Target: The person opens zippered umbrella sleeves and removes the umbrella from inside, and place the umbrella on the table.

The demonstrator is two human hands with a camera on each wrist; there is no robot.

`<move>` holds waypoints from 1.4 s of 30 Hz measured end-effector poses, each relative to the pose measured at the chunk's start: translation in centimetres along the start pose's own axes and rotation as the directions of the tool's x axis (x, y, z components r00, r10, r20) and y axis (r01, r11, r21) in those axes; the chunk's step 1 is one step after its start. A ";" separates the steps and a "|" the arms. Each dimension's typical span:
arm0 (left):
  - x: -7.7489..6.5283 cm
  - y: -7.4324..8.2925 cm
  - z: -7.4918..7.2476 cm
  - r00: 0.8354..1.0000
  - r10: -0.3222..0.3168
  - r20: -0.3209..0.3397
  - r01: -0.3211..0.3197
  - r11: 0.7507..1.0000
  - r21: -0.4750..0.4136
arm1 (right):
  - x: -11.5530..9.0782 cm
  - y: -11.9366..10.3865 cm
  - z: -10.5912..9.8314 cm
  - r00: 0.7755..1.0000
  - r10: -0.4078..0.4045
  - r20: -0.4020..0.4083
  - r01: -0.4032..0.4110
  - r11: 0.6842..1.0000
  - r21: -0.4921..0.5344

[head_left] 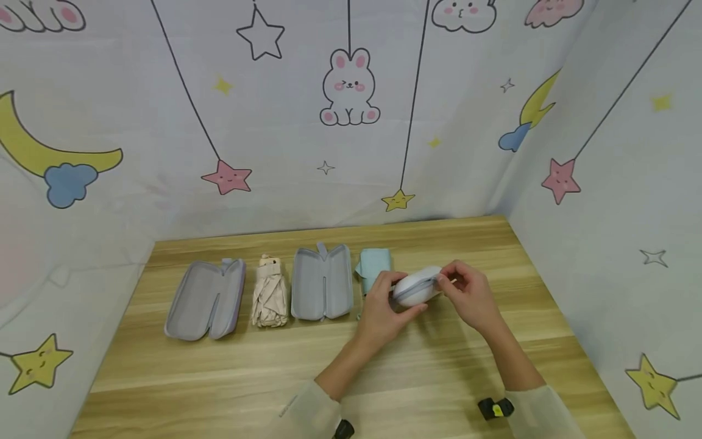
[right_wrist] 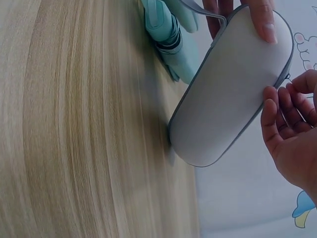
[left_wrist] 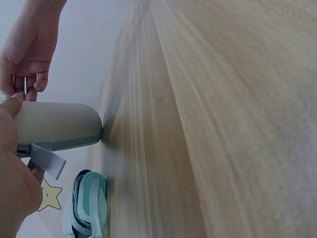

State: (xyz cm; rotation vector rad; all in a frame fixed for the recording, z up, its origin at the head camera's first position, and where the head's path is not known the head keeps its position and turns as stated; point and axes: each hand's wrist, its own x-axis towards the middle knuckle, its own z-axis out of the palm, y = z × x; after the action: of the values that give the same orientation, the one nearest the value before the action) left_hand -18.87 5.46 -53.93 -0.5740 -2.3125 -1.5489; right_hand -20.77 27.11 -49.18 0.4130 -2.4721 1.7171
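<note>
A white zip case (head_left: 418,291) with a grey zipper edge is held closed and tilted over the right part of the table. My left hand (head_left: 379,314) grips its near left side, thumb on one face and fingers on the other. At the case's right end, my right hand (head_left: 470,297) pinches at the zipper with curled fingertips. In the right wrist view the small zipper pull (right_wrist: 287,77) shows right at those fingertips. A grey strap loop (left_wrist: 48,159) hangs from the case beside my left hand in the left wrist view.
Left of the hands, a folded teal umbrella (head_left: 375,268) lies partly behind my left hand. Two opened grey-lined cases (head_left: 322,283) (head_left: 189,302) lie further left, with a folded beige umbrella (head_left: 270,296) between them. Printed curtains (head_left: 285,201) border the wooden table (head_left: 219,390).
</note>
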 end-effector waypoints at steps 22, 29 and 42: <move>0.4 -0.3 -0.6 1.000 0.005 0.019 -0.005 1.000 -0.011 | 0.6 -0.6 -0.6 0.973 -0.149 0.178 0.192 0.947 -0.257; 0.6 -0.4 -0.7 0.999 0.002 0.033 -0.003 1.000 0.024 | 0.6 -0.2 -0.5 0.968 -0.174 0.183 0.222 0.931 -0.289; 1.5 -0.7 -1.9 0.993 0.022 0.120 -0.031 0.997 0.076 | 0.7 0.2 -0.1 0.975 -0.220 0.044 0.222 0.925 -0.307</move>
State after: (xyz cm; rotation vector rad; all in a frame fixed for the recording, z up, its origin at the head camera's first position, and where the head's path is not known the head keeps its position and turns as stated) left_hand -20.43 3.75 -53.11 -0.6919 -2.4300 -1.4416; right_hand -21.55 27.14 -49.15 0.6362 -2.5274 1.2186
